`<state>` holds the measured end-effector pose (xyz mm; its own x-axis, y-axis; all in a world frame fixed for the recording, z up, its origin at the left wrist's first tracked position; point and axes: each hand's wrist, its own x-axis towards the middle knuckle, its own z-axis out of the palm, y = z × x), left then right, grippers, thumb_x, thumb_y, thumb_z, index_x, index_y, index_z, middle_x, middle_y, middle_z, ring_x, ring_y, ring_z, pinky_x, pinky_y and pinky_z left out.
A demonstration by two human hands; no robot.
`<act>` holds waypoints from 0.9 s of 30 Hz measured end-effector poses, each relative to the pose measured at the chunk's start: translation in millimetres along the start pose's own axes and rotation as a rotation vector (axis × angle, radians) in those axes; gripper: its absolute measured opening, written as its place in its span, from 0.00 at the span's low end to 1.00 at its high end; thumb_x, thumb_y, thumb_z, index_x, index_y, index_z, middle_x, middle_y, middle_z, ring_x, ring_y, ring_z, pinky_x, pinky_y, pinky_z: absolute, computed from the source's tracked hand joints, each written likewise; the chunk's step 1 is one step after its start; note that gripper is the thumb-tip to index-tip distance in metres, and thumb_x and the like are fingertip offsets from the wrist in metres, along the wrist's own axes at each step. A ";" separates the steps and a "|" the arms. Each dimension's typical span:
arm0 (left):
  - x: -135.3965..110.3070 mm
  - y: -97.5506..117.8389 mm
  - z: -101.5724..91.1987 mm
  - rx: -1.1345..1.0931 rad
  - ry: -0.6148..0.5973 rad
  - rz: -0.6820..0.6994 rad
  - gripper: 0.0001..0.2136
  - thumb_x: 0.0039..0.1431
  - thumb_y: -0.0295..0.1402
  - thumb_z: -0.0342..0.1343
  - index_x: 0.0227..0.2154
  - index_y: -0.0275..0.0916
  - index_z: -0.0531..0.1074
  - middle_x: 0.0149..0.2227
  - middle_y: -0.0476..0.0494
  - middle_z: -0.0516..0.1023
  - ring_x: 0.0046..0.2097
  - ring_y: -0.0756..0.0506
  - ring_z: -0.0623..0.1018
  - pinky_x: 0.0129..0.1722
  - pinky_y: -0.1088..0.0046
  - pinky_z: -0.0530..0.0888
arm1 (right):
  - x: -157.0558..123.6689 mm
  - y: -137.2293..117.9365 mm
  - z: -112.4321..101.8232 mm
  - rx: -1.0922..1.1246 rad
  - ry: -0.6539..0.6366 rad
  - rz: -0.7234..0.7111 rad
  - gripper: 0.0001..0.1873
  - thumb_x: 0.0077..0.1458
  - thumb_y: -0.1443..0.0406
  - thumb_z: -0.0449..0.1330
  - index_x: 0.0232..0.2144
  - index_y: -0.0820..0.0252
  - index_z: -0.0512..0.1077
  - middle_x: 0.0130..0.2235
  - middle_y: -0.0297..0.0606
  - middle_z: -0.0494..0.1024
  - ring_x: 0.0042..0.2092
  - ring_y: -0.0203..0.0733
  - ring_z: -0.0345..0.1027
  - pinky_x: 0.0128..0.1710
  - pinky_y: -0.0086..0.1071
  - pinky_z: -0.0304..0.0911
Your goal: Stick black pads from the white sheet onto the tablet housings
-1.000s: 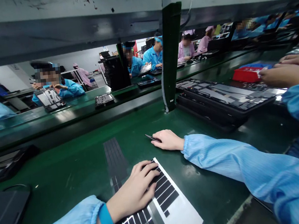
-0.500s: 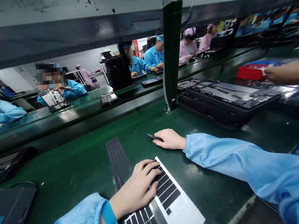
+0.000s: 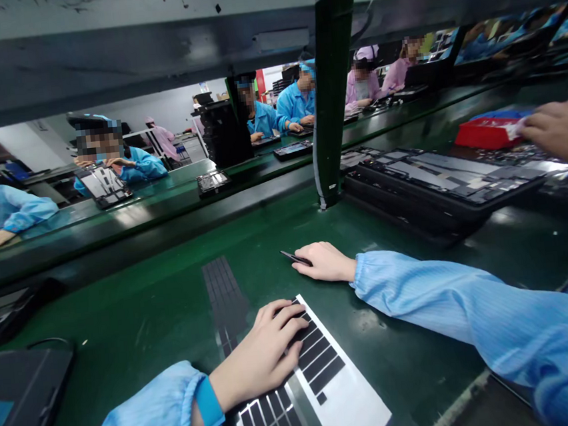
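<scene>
My left hand [image 3: 259, 349] lies curled on a white backing sheet [image 3: 345, 401] with rows of black strips [image 3: 318, 357], its fingertips over the strips. My right hand [image 3: 325, 262] rests on the green conveyor belt [image 3: 403, 355], with dark tweezers [image 3: 294, 258] held in it and their tips pointing left. Beside the white sheet, a transparent film [image 3: 271, 422] carries more black strips. Another dark strip array [image 3: 225, 299] lies on the belt beyond my left hand. A co-worker's hand [image 3: 565, 132] is at the upper right, next to a red tray [image 3: 482, 135].
A stack of dark tablet-like panels [image 3: 442, 181] sits on the belt at right. Another dark panel [image 3: 16, 413] lies at lower left. A green post [image 3: 333, 94] rises behind my hands. Several workers in blue or pink sit along the line beyond.
My hands stay nearly still on the belt. The whole view has shifted slightly, and the co-worker's hand has moved a little at the red tray.
</scene>
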<state>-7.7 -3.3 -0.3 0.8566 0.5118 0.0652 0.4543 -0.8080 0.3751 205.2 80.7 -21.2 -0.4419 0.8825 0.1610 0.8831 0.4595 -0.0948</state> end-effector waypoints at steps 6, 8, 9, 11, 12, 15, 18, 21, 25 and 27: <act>-0.3 -0.5 1.2 0.006 -0.007 0.000 0.15 0.58 0.27 0.41 0.48 0.40 0.60 0.54 0.44 0.59 0.56 0.43 0.54 0.55 0.59 0.59 | 0.1 -0.5 -0.3 0.000 -0.001 -0.003 0.15 0.56 0.57 0.47 0.27 0.60 0.66 0.30 0.34 0.72 0.30 0.35 0.65 0.25 0.28 0.43; -0.4 -1.0 1.7 0.005 -0.002 0.005 0.15 0.58 0.26 0.41 0.48 0.40 0.60 0.54 0.44 0.59 0.56 0.42 0.54 0.55 0.58 0.59 | 0.1 -0.6 -0.5 -0.002 -0.009 -0.003 0.15 0.56 0.57 0.47 0.28 0.60 0.66 0.31 0.34 0.72 0.31 0.35 0.65 0.25 0.28 0.44; -0.4 -1.2 1.9 0.004 0.002 0.008 0.15 0.58 0.26 0.41 0.48 0.40 0.60 0.54 0.43 0.59 0.56 0.42 0.54 0.55 0.58 0.59 | 0.1 -0.5 -0.6 -0.002 -0.013 -0.003 0.15 0.56 0.57 0.47 0.28 0.60 0.66 0.31 0.34 0.72 0.31 0.35 0.65 0.25 0.28 0.44; -0.2 -1.5 2.0 0.001 0.011 0.012 0.15 0.58 0.26 0.41 0.48 0.40 0.60 0.54 0.43 0.59 0.56 0.42 0.55 0.54 0.57 0.60 | 0.1 -0.4 -0.5 -0.002 -0.018 -0.002 0.15 0.57 0.57 0.47 0.27 0.60 0.66 0.31 0.34 0.72 0.31 0.36 0.65 0.26 0.28 0.44; -0.1 -1.5 1.9 0.000 0.012 0.013 0.15 0.58 0.26 0.41 0.48 0.40 0.60 0.54 0.43 0.60 0.56 0.42 0.55 0.54 0.57 0.60 | 0.0 -0.3 -0.4 -0.002 -0.018 0.000 0.15 0.57 0.57 0.46 0.27 0.60 0.66 0.31 0.34 0.72 0.31 0.36 0.65 0.26 0.28 0.44; 0.1 -1.1 1.5 0.005 0.004 0.005 0.15 0.58 0.27 0.41 0.48 0.40 0.60 0.54 0.44 0.59 0.56 0.42 0.54 0.55 0.58 0.60 | -0.2 0.0 0.2 0.007 -0.014 -0.001 0.15 0.56 0.57 0.47 0.27 0.60 0.66 0.30 0.34 0.72 0.30 0.36 0.65 0.26 0.28 0.44; 0.1 -0.6 0.9 0.011 -0.005 -0.002 0.15 0.58 0.27 0.40 0.48 0.40 0.60 0.54 0.45 0.59 0.56 0.43 0.54 0.55 0.59 0.59 | -0.2 0.2 0.7 0.012 -0.003 -0.007 0.15 0.56 0.57 0.47 0.27 0.60 0.66 0.30 0.34 0.72 0.30 0.35 0.64 0.26 0.28 0.44; 0.0 -0.7 0.7 0.012 -0.009 0.000 0.15 0.58 0.27 0.40 0.48 0.40 0.59 0.54 0.44 0.59 0.56 0.42 0.54 0.55 0.59 0.59 | 0.3 0.2 0.8 0.003 -0.004 -0.006 0.15 0.56 0.57 0.47 0.28 0.60 0.66 0.31 0.34 0.72 0.30 0.35 0.64 0.26 0.28 0.44; 0.1 -1.0 0.5 0.010 -0.010 -0.004 0.15 0.58 0.27 0.41 0.48 0.40 0.59 0.54 0.45 0.58 0.56 0.43 0.53 0.55 0.59 0.59 | 0.7 -0.2 0.1 0.002 -0.003 -0.004 0.15 0.56 0.57 0.47 0.27 0.60 0.67 0.30 0.34 0.72 0.30 0.36 0.64 0.26 0.28 0.44; 0.1 -0.8 0.3 0.011 -0.010 -0.006 0.15 0.58 0.27 0.41 0.48 0.40 0.59 0.54 0.45 0.58 0.56 0.43 0.53 0.55 0.60 0.59 | 0.4 -0.4 -0.2 0.005 -0.001 -0.007 0.15 0.56 0.57 0.47 0.28 0.60 0.67 0.31 0.34 0.72 0.30 0.36 0.64 0.26 0.28 0.44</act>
<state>-8.0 -2.7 -0.9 0.8564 0.5135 0.0535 0.4617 -0.8082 0.3656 204.8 80.9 -20.9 -0.4481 0.8794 0.1605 0.8792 0.4661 -0.0988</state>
